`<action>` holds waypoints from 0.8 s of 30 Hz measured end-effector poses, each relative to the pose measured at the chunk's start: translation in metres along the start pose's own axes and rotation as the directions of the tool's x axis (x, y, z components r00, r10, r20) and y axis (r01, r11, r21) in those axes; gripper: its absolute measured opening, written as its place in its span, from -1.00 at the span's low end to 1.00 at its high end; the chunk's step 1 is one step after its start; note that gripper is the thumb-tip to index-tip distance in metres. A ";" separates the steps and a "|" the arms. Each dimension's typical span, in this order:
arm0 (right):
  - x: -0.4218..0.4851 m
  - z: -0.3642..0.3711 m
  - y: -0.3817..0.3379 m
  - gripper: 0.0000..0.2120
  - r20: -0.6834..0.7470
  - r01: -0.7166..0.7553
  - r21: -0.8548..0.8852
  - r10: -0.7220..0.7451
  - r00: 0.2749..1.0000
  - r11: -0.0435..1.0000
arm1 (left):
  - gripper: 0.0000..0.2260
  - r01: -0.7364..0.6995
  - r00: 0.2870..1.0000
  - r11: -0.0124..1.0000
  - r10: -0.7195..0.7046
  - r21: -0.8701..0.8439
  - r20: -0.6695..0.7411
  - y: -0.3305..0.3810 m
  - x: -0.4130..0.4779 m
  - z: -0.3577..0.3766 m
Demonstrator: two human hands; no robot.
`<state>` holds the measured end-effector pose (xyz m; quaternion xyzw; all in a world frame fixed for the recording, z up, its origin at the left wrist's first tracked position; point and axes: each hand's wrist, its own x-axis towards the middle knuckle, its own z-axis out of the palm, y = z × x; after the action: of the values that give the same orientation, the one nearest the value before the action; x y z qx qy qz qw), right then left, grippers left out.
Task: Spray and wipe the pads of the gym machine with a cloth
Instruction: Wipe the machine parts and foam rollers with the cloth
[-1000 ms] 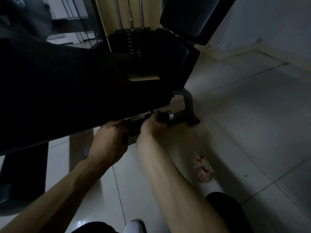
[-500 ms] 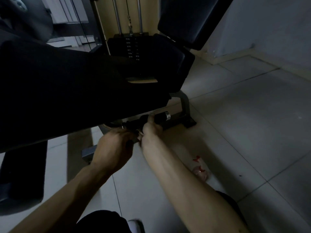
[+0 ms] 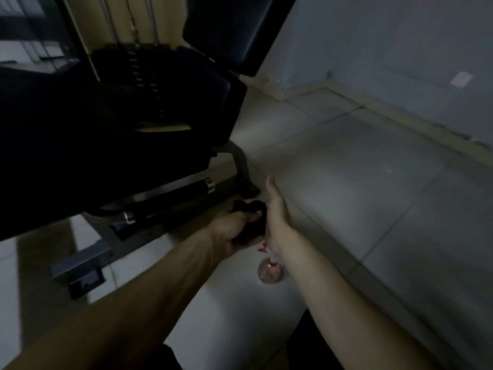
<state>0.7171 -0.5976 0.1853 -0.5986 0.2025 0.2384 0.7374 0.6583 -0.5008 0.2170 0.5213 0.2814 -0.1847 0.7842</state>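
Two hands, one cloth, one spray bottle and two dark pads could be counted; the left hand (image 3: 233,232) had its fingers curled round the black cloth (image 3: 250,218), gripping it in a bunch just below the middle of the view; the right hand (image 3: 274,217) was open, fingers straight and pointing toward 12 o'clock, its palm turned to the cloth and seemingly touching its edge. The cloth thus sat between the two hands, at the left hand's 1 o'clock and the right hand's 9 o'clock, low over the tiled floor (image 3: 360,182). The spray bottle (image 3: 269,272) with red parts lay on the floor at the hands' 6 o'clock, partly hidden by the right wrist. One large pad (image 3: 80,145) filled the 9 o'clock side; the second pad (image 3: 234,30) hung at 12 o'clock; both were apart from the cloth. One black bar (image 3: 170,200) with chrome collars ran beneath the large pad, at the cloth's 10 o'clock.
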 end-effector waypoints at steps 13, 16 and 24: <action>0.117 -0.114 0.110 -0.74 -0.072 -0.049 -0.932 -0.051 0.996 0.358 | -0.74 0.244 0.964 0.958 -0.223 0.147 -0.145 -0.053 0.082 -0.024; 0.126 -0.117 0.131 -0.80 -0.109 -0.061 -0.947 -0.138 0.984 0.317 | -0.72 0.296 0.950 0.951 -0.283 0.091 -0.130 -0.062 0.091 -0.028; 0.046 -0.083 0.052 -0.86 -0.229 -0.016 -0.733 -0.224 0.947 0.680 | -0.81 0.332 0.931 0.943 -0.333 -0.035 -0.148 0.010 0.030 0.024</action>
<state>0.7225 -0.6648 0.1011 -0.8809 0.1661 0.1624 0.4123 0.6932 -0.5194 0.2127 0.4752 0.4252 -0.2731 0.7203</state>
